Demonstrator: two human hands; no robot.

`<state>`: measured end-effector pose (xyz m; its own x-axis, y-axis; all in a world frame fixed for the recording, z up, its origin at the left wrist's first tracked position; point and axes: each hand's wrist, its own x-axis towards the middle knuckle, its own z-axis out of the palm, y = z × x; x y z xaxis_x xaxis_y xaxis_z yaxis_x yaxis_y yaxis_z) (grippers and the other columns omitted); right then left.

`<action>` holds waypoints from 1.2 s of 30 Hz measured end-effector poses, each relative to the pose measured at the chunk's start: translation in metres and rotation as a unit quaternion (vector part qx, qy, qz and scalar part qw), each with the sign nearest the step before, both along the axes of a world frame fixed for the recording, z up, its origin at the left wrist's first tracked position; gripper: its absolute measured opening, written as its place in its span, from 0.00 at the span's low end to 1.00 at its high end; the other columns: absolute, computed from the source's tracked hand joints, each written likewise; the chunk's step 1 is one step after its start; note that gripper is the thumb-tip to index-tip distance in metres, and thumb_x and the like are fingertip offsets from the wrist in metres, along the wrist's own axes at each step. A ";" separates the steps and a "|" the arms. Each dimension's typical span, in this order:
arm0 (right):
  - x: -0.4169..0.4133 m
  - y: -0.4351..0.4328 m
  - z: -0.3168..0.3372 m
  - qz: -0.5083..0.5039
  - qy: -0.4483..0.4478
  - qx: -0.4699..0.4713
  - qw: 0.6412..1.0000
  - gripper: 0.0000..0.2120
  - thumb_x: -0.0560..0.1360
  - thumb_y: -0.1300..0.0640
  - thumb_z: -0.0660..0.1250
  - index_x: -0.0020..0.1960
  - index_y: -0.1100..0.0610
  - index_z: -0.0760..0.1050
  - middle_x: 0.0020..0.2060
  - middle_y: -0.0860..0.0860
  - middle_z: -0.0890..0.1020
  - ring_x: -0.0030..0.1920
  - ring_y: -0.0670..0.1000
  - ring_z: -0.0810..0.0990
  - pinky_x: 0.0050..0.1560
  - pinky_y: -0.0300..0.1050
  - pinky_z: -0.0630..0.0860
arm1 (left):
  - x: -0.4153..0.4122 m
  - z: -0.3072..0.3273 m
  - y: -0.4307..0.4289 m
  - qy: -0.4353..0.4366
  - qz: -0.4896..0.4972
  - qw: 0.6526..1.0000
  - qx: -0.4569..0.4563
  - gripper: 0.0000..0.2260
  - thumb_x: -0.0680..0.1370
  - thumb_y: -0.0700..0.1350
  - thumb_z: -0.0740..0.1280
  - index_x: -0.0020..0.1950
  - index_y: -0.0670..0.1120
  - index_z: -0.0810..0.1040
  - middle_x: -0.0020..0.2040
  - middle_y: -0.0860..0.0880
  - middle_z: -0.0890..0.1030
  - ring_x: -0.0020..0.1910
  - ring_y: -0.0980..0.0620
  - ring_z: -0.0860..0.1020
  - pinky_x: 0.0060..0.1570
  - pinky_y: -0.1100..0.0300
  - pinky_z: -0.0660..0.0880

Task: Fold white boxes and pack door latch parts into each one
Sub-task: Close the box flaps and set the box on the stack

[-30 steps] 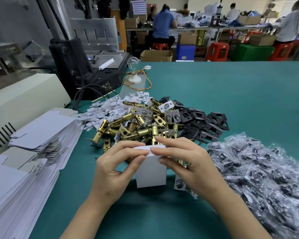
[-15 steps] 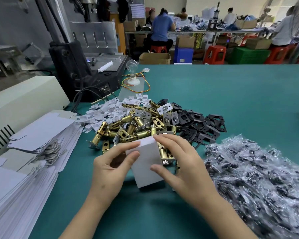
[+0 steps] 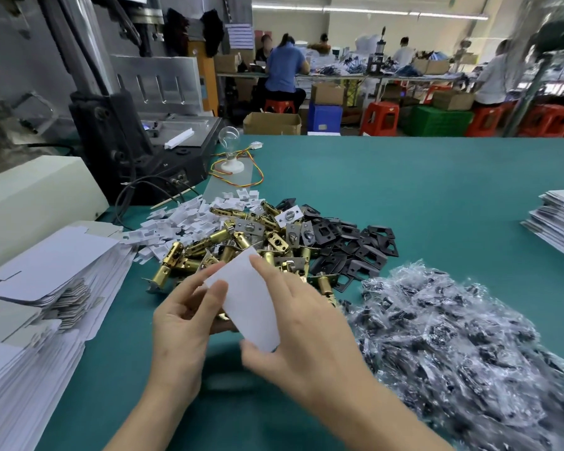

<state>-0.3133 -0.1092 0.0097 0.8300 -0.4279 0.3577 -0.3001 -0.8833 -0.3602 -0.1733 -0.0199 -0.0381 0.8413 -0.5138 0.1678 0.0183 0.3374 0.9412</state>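
Low over the green table (image 3: 118,320), the left hand (image 3: 183,323) pinches the tilted white box (image 3: 245,297) by its left side and the right hand (image 3: 293,323) clamps both ends. Just beyond lies the brass latch pile (image 3: 228,242). Squeezing too hard could crease the card or spring a flap.

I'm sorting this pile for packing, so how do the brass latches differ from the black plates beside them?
Colour: the brass latches are shiny gold, while the black plates are dark and dull. Shape: the brass latches are round tubes, and the black plates are flat with a rectangular hole. Place: the brass latches lie to the left of the black plates. Both sit loose in heaps on the green table.
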 end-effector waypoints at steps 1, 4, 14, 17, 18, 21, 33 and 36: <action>-0.003 -0.006 0.009 -0.011 -0.006 0.012 1.000 0.47 0.70 0.41 0.69 0.81 0.40 0.47 0.64 0.46 0.76 0.58 0.52 0.76 0.52 0.48 0.75 | -0.001 0.001 0.000 0.002 -0.011 1.000 0.000 0.16 0.71 0.58 0.73 0.57 0.57 0.87 0.48 0.49 0.88 0.42 0.50 0.87 0.31 0.56 0.83; -0.018 -0.053 0.037 -0.084 -0.035 0.045 0.995 0.45 0.67 0.41 0.71 0.79 0.39 0.54 0.57 0.46 0.79 0.51 0.53 0.78 0.46 0.49 0.75 | -0.001 0.001 0.000 -0.016 -0.033 0.999 0.020 0.16 0.78 0.61 0.66 0.61 0.58 0.85 0.57 0.48 0.88 0.49 0.45 0.89 0.31 0.54 0.84; -0.057 -0.296 0.015 -0.375 0.082 0.115 0.916 0.35 0.73 0.48 0.75 0.75 0.57 0.68 0.65 0.61 0.79 0.63 0.63 0.77 0.49 0.49 0.71 | 0.003 -0.004 -0.002 -0.059 -0.021 0.996 0.058 0.16 0.80 0.60 0.60 0.51 0.56 0.86 0.55 0.47 0.88 0.49 0.45 0.88 0.35 0.55 0.85; -0.063 -0.321 -0.014 -0.393 0.120 0.116 0.904 0.31 0.73 0.48 0.75 0.72 0.58 0.72 0.61 0.61 0.81 0.60 0.63 0.79 0.47 0.47 0.72 | 0.005 -0.007 -0.002 -0.066 -0.027 0.995 0.064 0.17 0.79 0.61 0.60 0.50 0.54 0.86 0.55 0.47 0.88 0.48 0.44 0.88 0.35 0.54 0.85; -0.063 -0.327 -0.020 -0.395 0.123 0.117 0.903 0.29 0.74 0.48 0.74 0.70 0.59 0.72 0.60 0.61 0.81 0.59 0.62 0.79 0.46 0.47 0.71 | 0.005 -0.009 -0.002 -0.068 -0.031 0.995 0.065 0.17 0.79 0.60 0.60 0.50 0.54 0.86 0.55 0.47 0.88 0.48 0.43 0.88 0.35 0.53 0.85; -0.056 -0.337 -0.030 -0.383 0.130 0.120 0.907 0.27 0.76 0.48 0.71 0.70 0.59 0.73 0.62 0.60 0.81 0.60 0.62 0.78 0.47 0.47 0.71 | 0.006 -0.012 -0.003 -0.078 -0.037 0.994 0.071 0.18 0.79 0.60 0.59 0.49 0.53 0.86 0.54 0.46 0.88 0.48 0.43 0.88 0.35 0.53 0.85; -0.016 -0.306 -0.033 -0.313 0.178 0.078 0.929 0.30 0.79 0.43 0.68 0.77 0.55 0.69 0.66 0.57 0.80 0.61 0.60 0.79 0.55 0.50 0.78 | 0.003 -0.008 -0.005 -0.093 -0.047 0.992 0.073 0.17 0.80 0.56 0.59 0.49 0.52 0.86 0.54 0.46 0.88 0.48 0.45 0.88 0.37 0.55 0.85; -0.008 -0.298 -0.032 -0.295 0.181 0.085 0.934 0.33 0.78 0.41 0.69 0.77 0.55 0.68 0.68 0.58 0.78 0.64 0.60 0.78 0.58 0.50 0.77 | 0.002 -0.007 -0.005 -0.097 -0.051 0.991 0.075 0.17 0.80 0.55 0.59 0.49 0.53 0.86 0.54 0.46 0.88 0.48 0.45 0.87 0.37 0.54 0.85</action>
<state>-0.3208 -0.4068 -0.0219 0.4848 -0.8745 -0.0167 -0.8465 -0.4643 -0.2607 -0.1710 -0.0244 -0.0454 0.7427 -0.6266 0.2362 -0.1412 0.1983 0.9699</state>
